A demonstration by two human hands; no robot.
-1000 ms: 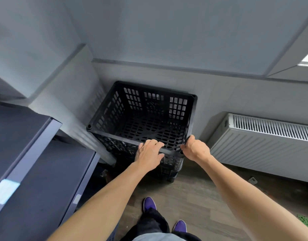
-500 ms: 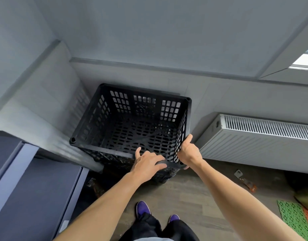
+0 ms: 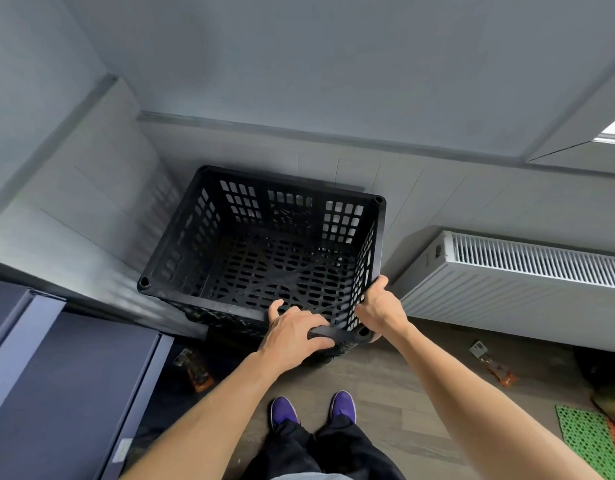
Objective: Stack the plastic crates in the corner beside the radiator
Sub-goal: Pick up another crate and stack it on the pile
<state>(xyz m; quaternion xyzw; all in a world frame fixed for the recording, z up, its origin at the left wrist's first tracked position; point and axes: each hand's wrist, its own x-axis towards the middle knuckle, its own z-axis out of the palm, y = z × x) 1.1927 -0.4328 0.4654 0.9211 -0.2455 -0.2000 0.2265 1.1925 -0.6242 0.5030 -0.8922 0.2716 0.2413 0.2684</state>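
Note:
A black perforated plastic crate (image 3: 202, 216) stands in the corner, on top of another black crate (image 3: 230, 322) whose wall shows just below its near rim. A white radiator (image 3: 528, 278) runs along the wall to the right of the stack. My left hand (image 3: 292, 336) lies over the near rim of the top crate, fingers curled on it. My right hand (image 3: 380, 308) grips the crate's near right corner, thumb along the right wall. The top crate is empty inside.
A dark blue cabinet (image 3: 67, 386) stands at the left, close to the stack. Small orange items lie on the wood floor at the left (image 3: 195, 372) and below the radiator (image 3: 493, 365). A green perforated mat (image 3: 586, 441) lies at the lower right.
The top crate has shifted back toward the corner walls and sits squarer. My left hand slid right along the near rim; my right hand moved to the near right corner.

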